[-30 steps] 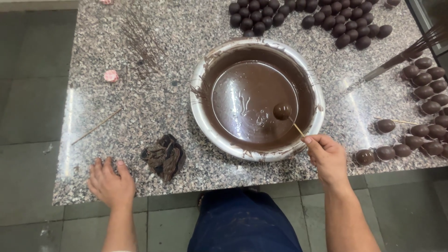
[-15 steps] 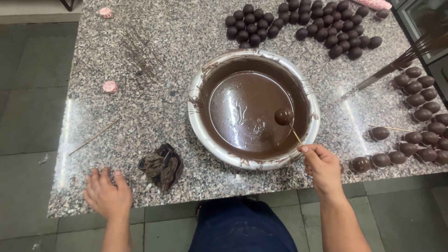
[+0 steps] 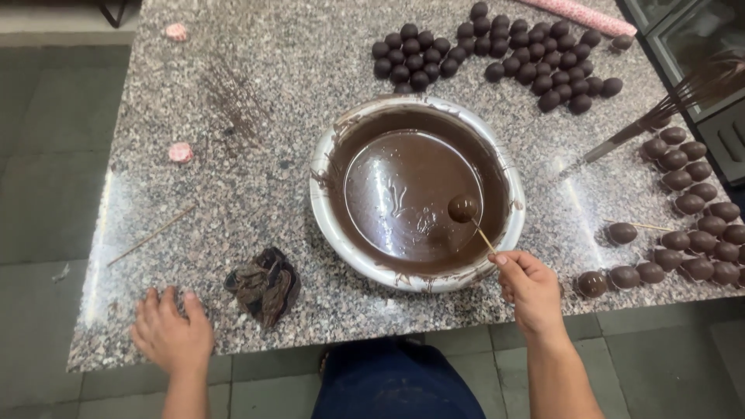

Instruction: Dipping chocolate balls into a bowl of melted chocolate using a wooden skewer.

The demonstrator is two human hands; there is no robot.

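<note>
My right hand (image 3: 529, 285) pinches a thin wooden skewer (image 3: 484, 237) at the near right rim of a white bowl (image 3: 330, 221) full of melted chocolate (image 3: 400, 194). A chocolate-coated ball (image 3: 462, 207) sits on the skewer's tip, just above the chocolate surface. My left hand (image 3: 171, 334) rests flat with spread fingers on the near edge of the speckled granite counter (image 3: 256, 186), next to a chocolate-stained crumpled cloth (image 3: 264, 283).
Uncoated dark balls (image 3: 504, 54) lie in a group behind the bowl. Coated glossy balls (image 3: 691, 217) line the right side, one on a skewer (image 3: 622, 232). A whisk (image 3: 660, 116) lies at right. A loose skewer (image 3: 151, 235) and pink wrappers (image 3: 180, 152) lie left.
The view has shifted slightly; my right hand has kept the skewered ball over the chocolate, lifting it a little. My left hand stays on the counter edge.
</note>
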